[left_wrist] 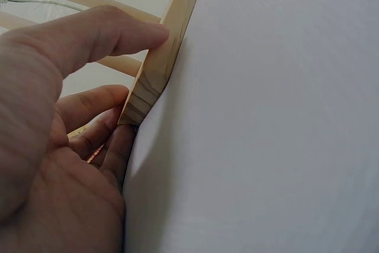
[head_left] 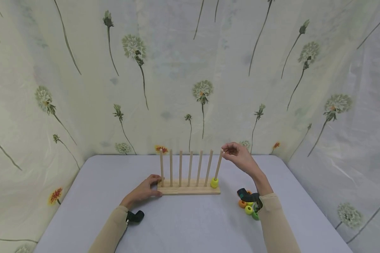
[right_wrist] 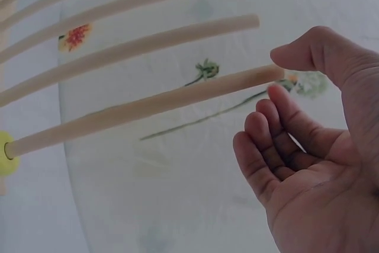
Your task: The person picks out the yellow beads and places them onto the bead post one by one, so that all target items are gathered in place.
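A wooden peg rack (head_left: 190, 189) stands on the table, with a row of several upright pegs. At the foot of its rightmost peg (right_wrist: 148, 108) sits a yellow bead (head_left: 214, 182). My left hand (head_left: 145, 188) grips the rack's left end, the thumb (left_wrist: 151, 35) on the front edge of the base and the other fingers behind the end. Up at the tip of the rightmost peg is my right hand (head_left: 239, 156). Its thumb and index fingertips lie on either side of the tip, the fingers loosely bent, with no bead between them.
Loose orange, yellow and green beads (head_left: 248, 210) lie in a small pile on the table, partly hidden under the right wrist's camera (head_left: 245, 195). Behind the table (head_left: 190, 225) hangs a curtain (head_left: 168, 70) printed with dandelions.
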A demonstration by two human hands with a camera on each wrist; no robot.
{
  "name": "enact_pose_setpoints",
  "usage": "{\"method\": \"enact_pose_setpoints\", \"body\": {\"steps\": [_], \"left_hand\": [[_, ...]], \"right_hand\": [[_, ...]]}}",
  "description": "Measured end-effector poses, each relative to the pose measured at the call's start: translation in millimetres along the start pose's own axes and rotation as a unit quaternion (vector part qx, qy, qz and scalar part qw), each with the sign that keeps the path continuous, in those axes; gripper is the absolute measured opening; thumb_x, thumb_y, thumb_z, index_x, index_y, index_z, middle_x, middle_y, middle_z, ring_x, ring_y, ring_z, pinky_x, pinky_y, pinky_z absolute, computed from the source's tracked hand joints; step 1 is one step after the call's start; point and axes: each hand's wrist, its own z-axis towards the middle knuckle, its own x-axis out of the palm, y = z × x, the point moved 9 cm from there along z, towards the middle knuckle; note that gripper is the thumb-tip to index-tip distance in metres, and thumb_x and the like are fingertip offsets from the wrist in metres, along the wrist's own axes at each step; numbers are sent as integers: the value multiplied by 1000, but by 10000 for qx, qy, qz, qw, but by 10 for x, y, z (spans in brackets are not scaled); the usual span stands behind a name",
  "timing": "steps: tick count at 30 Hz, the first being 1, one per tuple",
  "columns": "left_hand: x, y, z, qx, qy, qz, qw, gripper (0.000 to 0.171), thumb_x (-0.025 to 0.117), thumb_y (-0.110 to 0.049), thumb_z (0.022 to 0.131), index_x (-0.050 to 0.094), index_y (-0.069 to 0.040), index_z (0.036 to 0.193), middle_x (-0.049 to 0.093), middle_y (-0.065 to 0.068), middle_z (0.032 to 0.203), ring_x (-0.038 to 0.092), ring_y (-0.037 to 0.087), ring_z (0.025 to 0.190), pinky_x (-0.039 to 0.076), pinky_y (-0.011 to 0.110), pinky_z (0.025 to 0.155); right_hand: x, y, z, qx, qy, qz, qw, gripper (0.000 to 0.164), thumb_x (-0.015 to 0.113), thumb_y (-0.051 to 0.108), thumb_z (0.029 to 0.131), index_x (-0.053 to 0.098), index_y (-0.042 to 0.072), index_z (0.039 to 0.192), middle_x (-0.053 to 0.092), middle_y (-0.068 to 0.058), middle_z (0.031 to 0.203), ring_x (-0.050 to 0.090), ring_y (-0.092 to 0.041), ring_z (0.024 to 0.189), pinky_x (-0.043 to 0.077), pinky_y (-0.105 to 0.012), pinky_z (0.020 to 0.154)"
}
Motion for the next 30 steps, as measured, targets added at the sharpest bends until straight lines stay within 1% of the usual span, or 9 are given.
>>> {"method": "enact_pose_setpoints", "body": {"steps": [8,13,17,23,30], "left_hand": [[-4,28,-6,-156,-23,14,9999,69,81,-24,76,53,-4,136,42,8,142,34,31,139,25,53,114],[-4,45,2,-163,-43,15,9999,69,81,-24,76,53,-5,136,42,8,143,34,30,139,26,54,114],[0,47,3,-151,-38,15,9999,68,81,-23,75,53,-5,135,42,8,142,35,31,138,26,54,114],[-5,30,0,-124,-38,49,9999,67,80,-24,76,53,-5,135,42,8,142,34,31,139,26,54,114],[0,8,-6,-117,-32,18,9999,69,80,-23,77,52,-3,136,42,9,142,33,33,139,26,54,113]], "right_hand": [[-30,-30,-36,51,64,192,9998,42,66,29,92,56,4,124,59,-14,117,58,-22,103,49,-24,83],[-60,-70,-74,126,52,253,9996,40,66,27,92,54,5,124,57,-12,118,57,-22,106,49,-21,84],[-87,-102,-116,147,35,283,9995,41,66,26,92,54,3,124,57,-13,119,58,-20,105,50,-21,83],[-132,-216,-190,211,-8,191,9996,38,66,23,92,54,5,122,57,-12,119,59,-17,102,51,-20,81],[-159,-421,-323,315,45,58,9995,41,67,23,91,53,1,122,58,-15,117,59,-20,103,51,-18,80]]}}
